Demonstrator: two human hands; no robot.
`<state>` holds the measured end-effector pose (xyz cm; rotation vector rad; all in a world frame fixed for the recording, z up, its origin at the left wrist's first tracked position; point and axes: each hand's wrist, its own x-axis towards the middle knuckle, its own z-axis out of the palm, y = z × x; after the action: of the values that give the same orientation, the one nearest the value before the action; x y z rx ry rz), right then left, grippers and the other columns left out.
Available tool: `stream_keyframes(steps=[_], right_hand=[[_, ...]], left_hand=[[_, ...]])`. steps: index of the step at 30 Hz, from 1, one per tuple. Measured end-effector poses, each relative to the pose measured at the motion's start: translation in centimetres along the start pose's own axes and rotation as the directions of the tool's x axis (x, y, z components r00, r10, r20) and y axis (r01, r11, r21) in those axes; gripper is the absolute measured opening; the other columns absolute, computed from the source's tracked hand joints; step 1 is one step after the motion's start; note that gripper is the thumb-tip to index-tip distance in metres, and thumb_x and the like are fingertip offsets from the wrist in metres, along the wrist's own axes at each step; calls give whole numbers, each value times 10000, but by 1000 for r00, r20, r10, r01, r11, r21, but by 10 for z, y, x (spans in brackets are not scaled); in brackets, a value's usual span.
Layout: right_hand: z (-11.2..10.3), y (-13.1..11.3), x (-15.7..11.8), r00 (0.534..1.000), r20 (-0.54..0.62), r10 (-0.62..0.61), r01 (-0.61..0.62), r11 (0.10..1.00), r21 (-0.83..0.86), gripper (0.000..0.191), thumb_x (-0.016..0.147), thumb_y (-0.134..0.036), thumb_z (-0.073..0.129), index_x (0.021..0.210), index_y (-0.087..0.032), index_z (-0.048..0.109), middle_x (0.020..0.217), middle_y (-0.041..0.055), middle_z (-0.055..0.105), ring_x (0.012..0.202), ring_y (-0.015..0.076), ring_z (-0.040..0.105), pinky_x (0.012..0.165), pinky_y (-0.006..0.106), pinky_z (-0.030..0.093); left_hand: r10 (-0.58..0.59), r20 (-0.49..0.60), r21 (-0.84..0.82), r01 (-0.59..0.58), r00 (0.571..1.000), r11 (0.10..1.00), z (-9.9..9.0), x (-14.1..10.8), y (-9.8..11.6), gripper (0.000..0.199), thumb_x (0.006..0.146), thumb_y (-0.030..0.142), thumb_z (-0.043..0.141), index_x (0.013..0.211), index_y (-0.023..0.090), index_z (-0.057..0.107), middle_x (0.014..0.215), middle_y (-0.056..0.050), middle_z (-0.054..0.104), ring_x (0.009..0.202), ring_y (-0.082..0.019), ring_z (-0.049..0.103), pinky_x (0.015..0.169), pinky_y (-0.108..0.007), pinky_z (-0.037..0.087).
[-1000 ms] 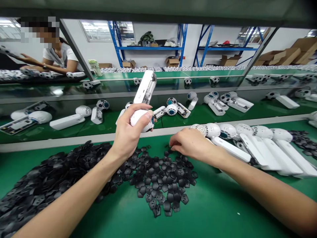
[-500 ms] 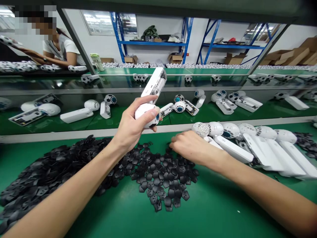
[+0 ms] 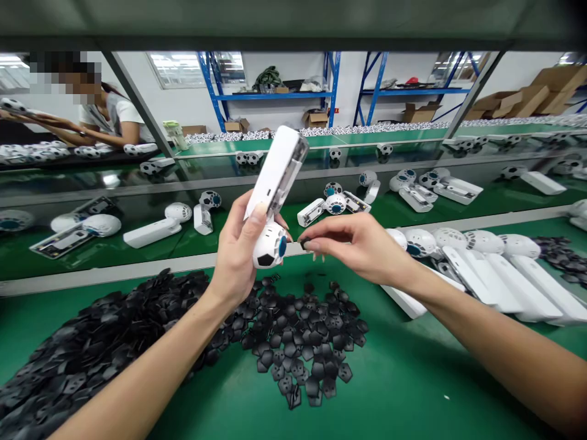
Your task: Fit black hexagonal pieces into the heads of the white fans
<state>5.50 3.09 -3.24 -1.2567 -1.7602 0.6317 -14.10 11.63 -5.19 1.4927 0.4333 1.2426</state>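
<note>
My left hand (image 3: 238, 250) is closed round a white plastic housing (image 3: 280, 168) with a ball-shaped end like a small football. The long body tilts up to the right, its open side showing inner parts. On the ball end (image 3: 267, 246) I see a black patch and a blue centre. My right hand (image 3: 362, 244) pinches a small black pentagon piece (image 3: 304, 244) between thumb and fingertips, a short way right of the ball end and apart from it. Below both hands lie loose black pentagon pieces (image 3: 312, 330) on the green bench (image 3: 403, 379).
A large heap of black pieces (image 3: 114, 336) spreads at left. White ball-ended housings (image 3: 495, 275) lie in a row at right. More housings (image 3: 151, 232) lie on the green surface beyond the pale ledge (image 3: 197, 261). A co-worker (image 3: 114, 116) sits at far left.
My right hand has risen from the loose pieces towards the ball end, with a black piece now visible in its fingertips. My left hand has turned the housing, so the ball's black patch shows.
</note>
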Motion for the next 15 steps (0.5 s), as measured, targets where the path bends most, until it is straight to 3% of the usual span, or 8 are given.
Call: stream_keyframes(steps=[2,5,9,15], right_hand=[[1,-9,-2,996,-16,92,-80,923,375,134,899,-305,864,957,-185,850,826,16,833,716,167,770,699,283,609],[12,-17,-5,971,72,227,-218,732,645,251,702,-292,1014,832,-191,825,727,-12,801,651,149,756,670,260,622],[22,-18,-5,939,120,323,-302,603,739,336,584,-288,1076,757,-185,807,698,-9,789,658,134,755,686,238,627],[22,-14,-5,947,99,306,-276,615,738,346,615,-392,1067,786,-191,844,718,-9,781,654,111,712,699,246,612]], left_hand=[[113,-20,113,-110,993,987,2,-5,-2,523,985,651,705,1295,238,623,895,-37,703,674,-167,682,519,-263,564],[252,-10,295,-238,968,926,5,-14,-5,479,1036,629,644,1348,265,638,968,-43,734,768,-175,709,638,-282,603],[392,38,402,-373,919,836,5,-22,-9,449,1073,584,599,1429,310,602,1241,-77,744,909,-200,744,753,-328,636],[509,82,478,-482,857,734,4,-22,-13,444,1082,529,615,1452,285,606,1360,-93,724,984,-203,740,806,-325,620]])
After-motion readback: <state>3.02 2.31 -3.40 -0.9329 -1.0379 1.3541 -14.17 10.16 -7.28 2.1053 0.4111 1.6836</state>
